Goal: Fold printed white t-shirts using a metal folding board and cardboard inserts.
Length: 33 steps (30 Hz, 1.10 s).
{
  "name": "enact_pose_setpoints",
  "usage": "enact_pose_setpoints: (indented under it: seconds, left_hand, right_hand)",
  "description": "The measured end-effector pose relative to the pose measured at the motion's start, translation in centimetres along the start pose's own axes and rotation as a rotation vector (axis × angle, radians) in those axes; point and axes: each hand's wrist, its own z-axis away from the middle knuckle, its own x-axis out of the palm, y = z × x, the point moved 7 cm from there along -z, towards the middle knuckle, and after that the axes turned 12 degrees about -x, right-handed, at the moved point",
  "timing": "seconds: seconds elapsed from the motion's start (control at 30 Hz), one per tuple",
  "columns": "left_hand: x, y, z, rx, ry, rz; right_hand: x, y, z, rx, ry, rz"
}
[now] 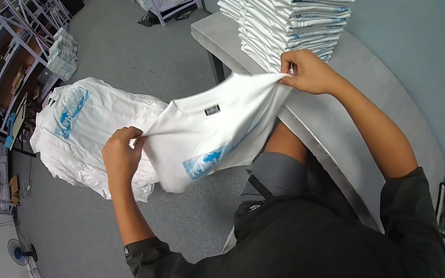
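Both hands pinch one soft white T-shirt (pixel 210 138) and hold it in the air in front of the person's chest. Closed on the shirt's left shoulder edge, the left hand (pixel 121 157) has its fingers curled over a bunched fold of cloth. Closed too on the right shoulder edge, the right hand (pixel 306 72) pulls the fabric into a taut point with thin creases running back toward the collar. Between them the shirt hangs in a loose, rumpled sheet, a small dark label at the neck and a blue print showing through near its lower left part.

Just beyond the right hand, on the grey padded table (pixel 326 120), stands a tall stack of folded white shirts (pixel 286 8), flat and square-edged, with blue print visible along the layered edges. To the left, behind the left hand, lies a lower, looser pile of white shirts (pixel 78 129) with a blue print on top, its edges rounded and slumped. Farther off on the grey floor are metal shelving racks (pixel 12 63) holding more folded white goods, and a small dark floor fan (pixel 19 252) stands at the near left.
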Motion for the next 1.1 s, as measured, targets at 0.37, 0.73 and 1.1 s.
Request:
enact_pose_setpoints:
  seconds: [0.37, 0.73, 1.1]
  left_hand:
    - [-4.9, -1.1, -5.2, -0.003, -0.072, -0.126]
    - [1.9, -7.5, -1.3, -0.159, -0.311, -0.240]
    - [-19.5, 4.9, -17.8, 0.189, 0.413, -0.209]
  right_hand:
    - [-2.4, -0.7, -3.9, -0.132, -0.032, 0.115]
    - [6.0, 0.3, -2.3, 0.000, -0.213, 0.308]
    - [-15.6, -10.1, -1.1, 0.048, -0.033, -0.016]
